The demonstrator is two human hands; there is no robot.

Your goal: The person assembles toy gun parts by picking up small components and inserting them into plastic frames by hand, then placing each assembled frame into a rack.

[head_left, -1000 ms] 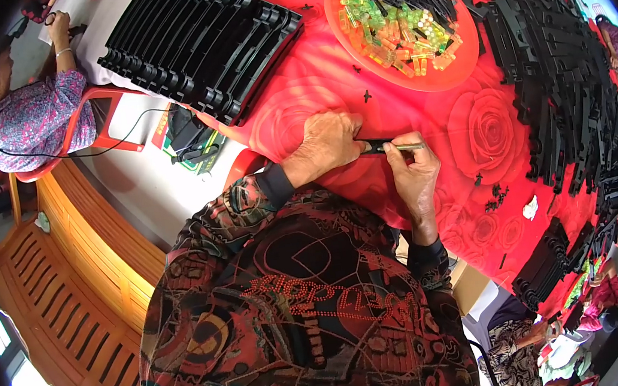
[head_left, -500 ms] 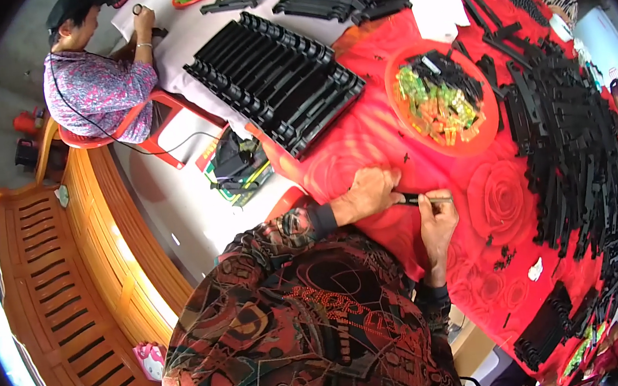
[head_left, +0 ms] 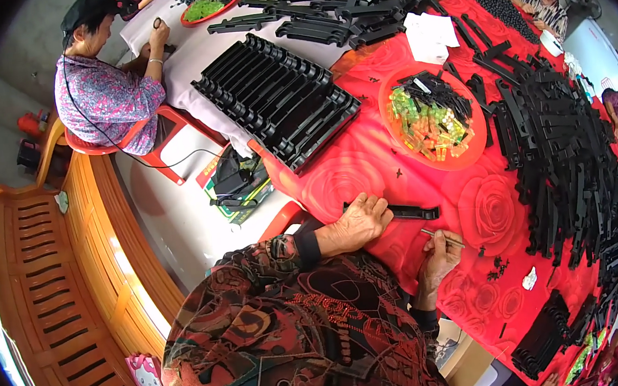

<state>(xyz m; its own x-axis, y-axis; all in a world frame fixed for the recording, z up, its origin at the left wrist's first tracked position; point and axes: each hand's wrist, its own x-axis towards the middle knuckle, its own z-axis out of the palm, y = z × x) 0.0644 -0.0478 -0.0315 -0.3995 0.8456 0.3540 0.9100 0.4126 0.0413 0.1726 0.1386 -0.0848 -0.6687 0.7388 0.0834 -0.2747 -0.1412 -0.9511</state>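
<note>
My left hand (head_left: 361, 221) rests on the red rose-patterned tablecloth (head_left: 338, 179) and holds down a long black plastic strip (head_left: 410, 212) that points to the right. My right hand (head_left: 440, 254) sits just below that strip and grips a thin metal tool (head_left: 442, 238) like tweezers. The two hands are a little apart. Beyond them stands a red round tray (head_left: 471, 157) holding small green, yellow and orange pieces and some black parts.
A rack of black strips (head_left: 277, 102) lies at the table's left end. A large pile of black strips (head_left: 569, 158) fills the right side. Another person (head_left: 106, 86) sits at the far left on a red stool. A wooden bench (head_left: 56, 295) runs along my left.
My view has shifted, so the table appears lower and further right. My right hand has drawn away from the strip's end and downward; the left hand still holds the strip.
</note>
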